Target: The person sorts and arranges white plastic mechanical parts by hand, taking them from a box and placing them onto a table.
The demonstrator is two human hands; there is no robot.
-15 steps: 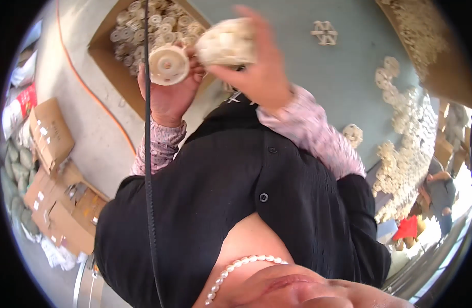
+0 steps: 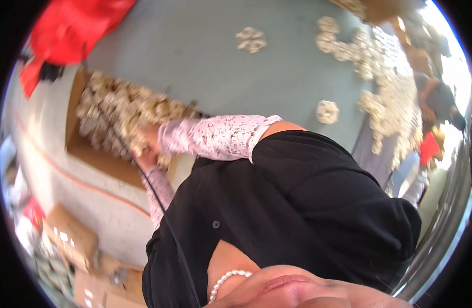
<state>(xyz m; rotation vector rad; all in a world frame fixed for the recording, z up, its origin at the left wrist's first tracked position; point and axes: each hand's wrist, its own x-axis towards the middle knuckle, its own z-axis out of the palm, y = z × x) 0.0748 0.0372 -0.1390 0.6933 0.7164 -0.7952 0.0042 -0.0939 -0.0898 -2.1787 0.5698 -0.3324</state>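
Both my hands reach into a cardboard box (image 2: 103, 167) at the left, heaped with round cream plastic pieces (image 2: 110, 105). My right hand (image 2: 150, 135) crosses in front of my body and is over the heap, near the box's right end. Just below it is my left hand (image 2: 147, 158), close against the same pieces. Blur and the like-coloured pieces hide the fingers of both hands. Whether either hand holds a piece cannot be made out.
On the grey-green table (image 2: 210, 61) lie a single wheel-shaped cream piece (image 2: 251, 40), a second one (image 2: 327, 112) and a large pile (image 2: 395, 102) at the right. Red cloth (image 2: 77, 31) is at the upper left. A person (image 2: 439, 97) is at the far right.
Half a second ago my left hand held a round cream disc and my right a cream cluster, both raised. Now both hands are down in the box. The view has swung left.
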